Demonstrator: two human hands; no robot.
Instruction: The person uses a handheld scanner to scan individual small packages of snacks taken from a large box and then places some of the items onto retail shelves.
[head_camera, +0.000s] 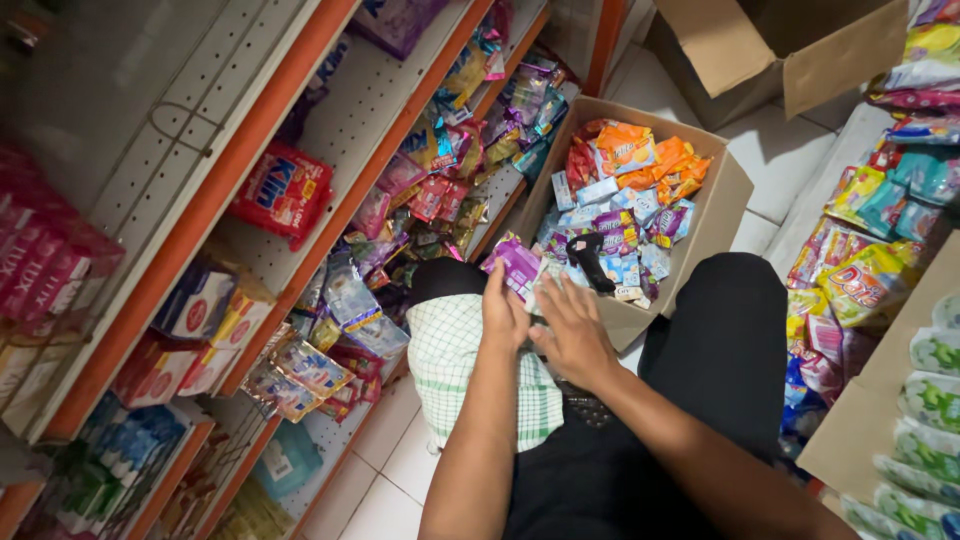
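Observation:
My left hand (503, 312) grips a small purple sachet packet (516, 262) at its lower edge, in front of my lap. My right hand (572, 333) lies right beside it, fingers spread and touching the same bundle of packets, which is partly hidden behind both hands. A green-and-white checked cloth (448, 362) lies over my left knee under the hands. Just beyond stands an open cardboard box (716, 208) full of small orange, purple and pale blue packets, with a black handheld device (590, 258) lying on top of them.
Orange-edged white shelves (330, 210) on the left hold hanging sachets, red packs and boxes. Another open carton (790, 50) stands at the far back. Bright packets are piled on the right (870, 270), next to a carton of green-and-white pouches (925, 400). The floor is white tile (385, 470).

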